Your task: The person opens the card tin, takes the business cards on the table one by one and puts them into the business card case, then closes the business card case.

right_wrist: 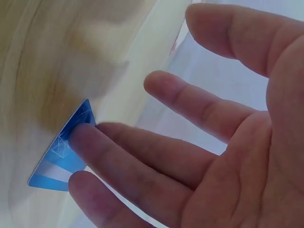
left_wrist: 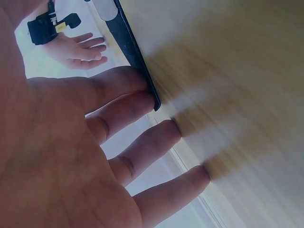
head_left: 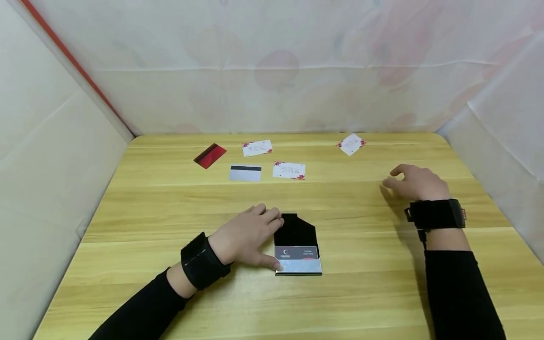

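A black card holder [head_left: 296,231] lies with its flap folded back in the head view. In its silvery tray sits a grey-topped business card [head_left: 297,253]. My left hand [head_left: 252,236] rests along the holder's left side, thumb on the front corner and forefinger at the flap. In the left wrist view, its other fingers stretch down to the tabletop beside the flap's black edge [left_wrist: 130,50]. My right hand [head_left: 418,183] is at the right of the table, fingers loosely bent. A blue card [right_wrist: 54,156] lies behind its fingertips in the right wrist view; the head view hides that card.
Toward the back lie a red card [head_left: 211,156], a silver card with a dark stripe [head_left: 245,173], and white flowered cards, two near the middle [head_left: 257,148] and one farther right [head_left: 351,144]. Pale cloth walls [head_left: 272,71] border the wooden table [head_left: 170,217].
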Demonstrator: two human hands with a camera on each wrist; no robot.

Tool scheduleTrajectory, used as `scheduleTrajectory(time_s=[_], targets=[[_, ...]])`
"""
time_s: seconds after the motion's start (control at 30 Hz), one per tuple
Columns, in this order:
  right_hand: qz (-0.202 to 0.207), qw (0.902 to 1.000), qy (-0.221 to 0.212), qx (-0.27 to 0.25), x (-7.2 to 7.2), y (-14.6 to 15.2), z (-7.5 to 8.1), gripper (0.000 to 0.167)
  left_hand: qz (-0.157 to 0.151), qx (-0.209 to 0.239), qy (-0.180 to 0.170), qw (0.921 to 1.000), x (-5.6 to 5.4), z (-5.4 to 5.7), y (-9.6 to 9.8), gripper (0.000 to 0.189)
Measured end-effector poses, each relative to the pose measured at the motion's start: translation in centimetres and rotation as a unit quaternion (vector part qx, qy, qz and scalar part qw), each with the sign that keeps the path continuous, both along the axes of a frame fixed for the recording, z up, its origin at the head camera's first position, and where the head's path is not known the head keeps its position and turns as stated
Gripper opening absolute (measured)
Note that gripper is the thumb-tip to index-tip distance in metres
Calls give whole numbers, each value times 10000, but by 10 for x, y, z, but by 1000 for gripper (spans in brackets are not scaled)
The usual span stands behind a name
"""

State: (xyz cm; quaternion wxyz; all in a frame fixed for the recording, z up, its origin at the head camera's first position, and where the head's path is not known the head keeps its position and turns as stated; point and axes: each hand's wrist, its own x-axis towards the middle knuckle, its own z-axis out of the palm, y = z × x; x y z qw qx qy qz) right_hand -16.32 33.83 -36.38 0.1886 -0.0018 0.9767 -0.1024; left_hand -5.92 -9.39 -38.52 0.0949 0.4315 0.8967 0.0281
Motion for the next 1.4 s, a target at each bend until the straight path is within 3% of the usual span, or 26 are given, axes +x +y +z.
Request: scheduleTrajectory(time_s=[0.17,0.37,0.57,0.73,0.9,1.0,1.17,1.3,1.4], targets=[[225,9997,18,-98,-1,-13,-4,75,-2,-15,24,10000,0,-1,0,100],[976,9940,319,-377,4,-54,-4,60,18,-8,17,10000,-1,-1,-1,101],[1907,9772,680,-632,16,-102,-7,40,27,9,-1,10000,-2,-2,-2,100],[2515,9599,677,-1035,28,-132,-11,31,34,1,-18,10000,-2,0,-2,100],[2674,9456,404,-1810,31,-142,-12,27,25,11,-32,10000,-3,1,-2,100],[2445,9477,537,-1977,29,-139,-11,26,22,15,-42,10000,-3,1,-2,100],[2029,9638,944,-1449,24,-132,-12,42,13,14,-77,10000,-4,0,-2,100],[2218,9649,784,-1167,19,-130,-20,64,36,38,-106,9999,-5,-1,-2,100],[2314,9653,708,-983,20,-131,-26,66,57,48,-138,9999,-5,-1,-2,100]])
